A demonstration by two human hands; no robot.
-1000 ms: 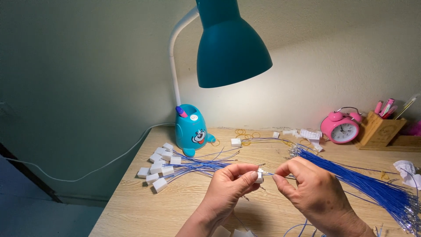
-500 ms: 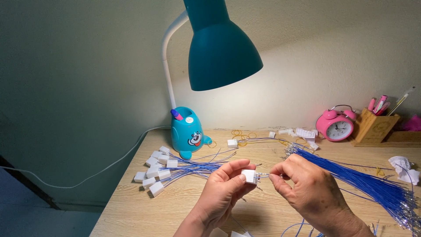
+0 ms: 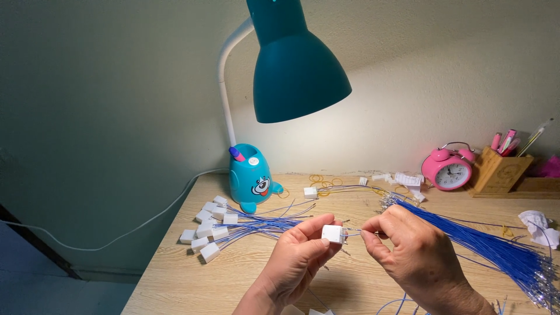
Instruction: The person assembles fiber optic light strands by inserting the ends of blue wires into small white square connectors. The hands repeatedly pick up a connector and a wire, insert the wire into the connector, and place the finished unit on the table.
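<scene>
A small white plug sits pinched between the thumb and fingers of the left hand, held in the air just above the middle of the counter. The right hand is close beside it, thumb and forefinger closed on thin wires that run into the plug's side. Both hands are grasping, neither one loose.

Compared with half a second ago, the plug and the hands hold almost the same pose; the fingers of the right hand have drawn a little closer to the plug. The main change is the view, which has tilted so that the hands sit lower and more to the right than a second ago, and more of the dark floor at the left shows.

To the left lies a heap of finished white plugs with blue wires, fanned across the wood. To the right a thick bundle of blue wires stretches toward the counter's edge. Behind the hands stands a teal desk lamp on a cartoon-faced base, its white cord trailing off the left edge. Farther back are some rubber bands, a pink alarm clock, a wooden pen holder and a crumpled tissue.
</scene>
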